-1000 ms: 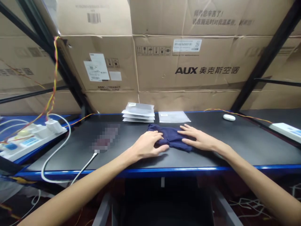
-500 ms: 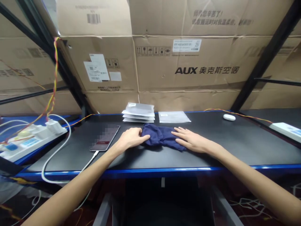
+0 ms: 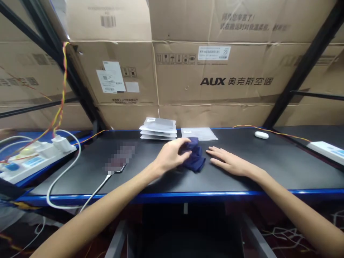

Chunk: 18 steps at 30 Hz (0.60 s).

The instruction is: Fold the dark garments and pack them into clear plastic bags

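Note:
A dark blue cloth (image 3: pixel 195 161) lies bunched on the black tabletop (image 3: pixel 161 181), smaller than a forearm's width apart from its folds. My left hand (image 3: pixel 173 153) grips its left side between thumb and fingers, partly covering it. Just right of the cloth, my right hand (image 3: pixel 228 161) rests palm down on the table, fingers spread and pointing left, holding nothing. A small gap separates its fingertips from the cloth.
Behind the cloth are a stack of pale packets (image 3: pixel 158 129) and a flat packet (image 3: pixel 199 133). A phone (image 3: pixel 119 159) with a white cable lies left, a white case (image 3: pixel 261 135) back right. Power strips (image 3: pixel 34 161) flank the table; cardboard (image 3: pixel 215 91) stands behind.
My left hand has moved right, and the cloth's left part has been folded over into a shorter bundle. My right hand has come off the cloth and shifted slightly right.

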Tool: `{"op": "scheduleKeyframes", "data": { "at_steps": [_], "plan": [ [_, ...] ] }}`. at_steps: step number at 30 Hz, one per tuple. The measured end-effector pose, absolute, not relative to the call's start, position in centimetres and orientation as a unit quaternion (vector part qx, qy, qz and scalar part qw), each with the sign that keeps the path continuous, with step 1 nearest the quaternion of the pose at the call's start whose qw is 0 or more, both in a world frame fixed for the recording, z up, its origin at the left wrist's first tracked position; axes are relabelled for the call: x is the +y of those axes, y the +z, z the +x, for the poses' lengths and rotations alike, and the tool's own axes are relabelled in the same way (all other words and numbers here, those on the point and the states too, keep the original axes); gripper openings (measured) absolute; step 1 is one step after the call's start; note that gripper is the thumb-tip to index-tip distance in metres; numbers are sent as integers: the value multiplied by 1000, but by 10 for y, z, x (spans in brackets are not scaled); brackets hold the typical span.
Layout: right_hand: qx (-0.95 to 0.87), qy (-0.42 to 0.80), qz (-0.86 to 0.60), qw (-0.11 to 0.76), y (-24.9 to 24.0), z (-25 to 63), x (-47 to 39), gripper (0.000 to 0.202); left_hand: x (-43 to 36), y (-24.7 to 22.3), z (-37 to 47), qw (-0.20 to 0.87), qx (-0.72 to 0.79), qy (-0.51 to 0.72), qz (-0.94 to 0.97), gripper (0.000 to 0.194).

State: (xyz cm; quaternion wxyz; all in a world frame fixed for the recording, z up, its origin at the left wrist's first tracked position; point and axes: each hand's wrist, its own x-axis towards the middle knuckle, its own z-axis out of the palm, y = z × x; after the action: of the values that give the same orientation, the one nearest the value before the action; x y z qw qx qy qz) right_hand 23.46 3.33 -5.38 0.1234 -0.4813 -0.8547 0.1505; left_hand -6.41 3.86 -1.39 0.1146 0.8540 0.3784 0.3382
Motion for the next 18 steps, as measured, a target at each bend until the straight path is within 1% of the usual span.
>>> {"op": "scheduleKeyframes", "data": {
  "at_steps": [2,5,8,10,14,16,18],
  "plan": [
    [-857,146,-478,124,-55,235,33,68,30,-24,-52,106,309,264,907,39],
    [-858,148,-475,127,-56,235,34,67,23,-31,-50,115,281,185,935,47],
    [-852,145,-480,150,-55,235,35,63,26,-27,-63,156,297,171,926,52],
    [-841,136,-490,184,-51,231,35,62,31,-24,-78,178,313,182,915,50],
    [-829,136,-480,254,-38,211,33,61,45,-30,-107,176,390,166,888,56],
    [-845,150,-449,247,-31,197,34,61,52,-38,-118,159,423,137,882,62],
    [-869,162,-420,206,-27,182,36,64,57,-45,-124,140,438,113,881,66]
  ]
}}
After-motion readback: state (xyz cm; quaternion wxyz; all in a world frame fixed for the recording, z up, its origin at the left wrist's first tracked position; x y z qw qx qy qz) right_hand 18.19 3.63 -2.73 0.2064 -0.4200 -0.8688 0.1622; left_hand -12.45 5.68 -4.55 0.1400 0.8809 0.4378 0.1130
